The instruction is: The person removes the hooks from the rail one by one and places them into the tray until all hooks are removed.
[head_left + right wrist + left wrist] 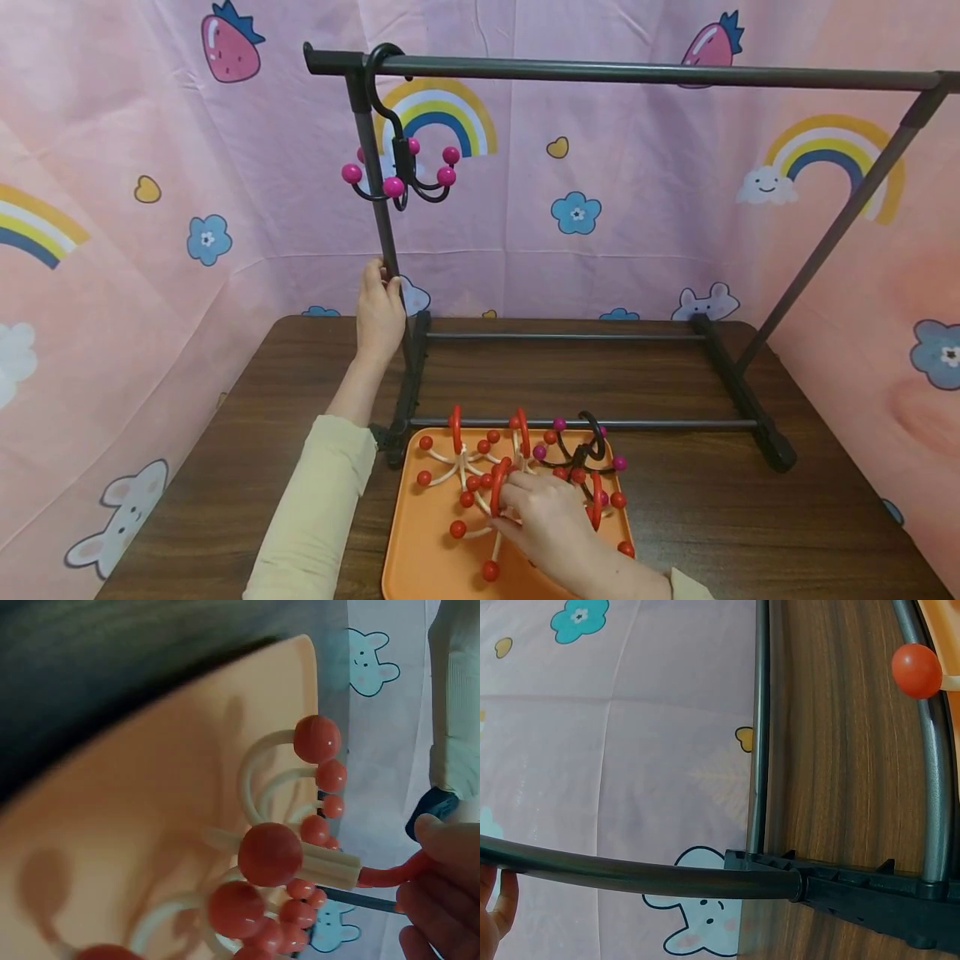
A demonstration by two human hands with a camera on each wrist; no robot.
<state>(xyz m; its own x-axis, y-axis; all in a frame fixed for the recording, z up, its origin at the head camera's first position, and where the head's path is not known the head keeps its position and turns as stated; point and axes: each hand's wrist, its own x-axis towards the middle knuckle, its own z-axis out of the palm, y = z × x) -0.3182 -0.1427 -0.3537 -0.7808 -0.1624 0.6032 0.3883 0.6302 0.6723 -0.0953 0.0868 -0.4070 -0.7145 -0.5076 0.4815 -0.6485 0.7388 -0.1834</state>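
Note:
My left hand grips the left post of a dark clothes rack, about midway up; the left wrist view catches only its fingertips at the post. Over an orange tray, my right hand pinches the red hook of a cream multi-arm hanger with red ball tips. In the right wrist view, that hanger's cream stem extends from the fingers. Other red-hooked hangers and a black hanger with magenta balls lie in the tray, partly hidden by the hand.
Another black hanger with pink balls hangs near the left end of the rack's top bar. The rack's lower front bar crosses just behind the tray. All stand on a brown wooden table before a patterned cloth.

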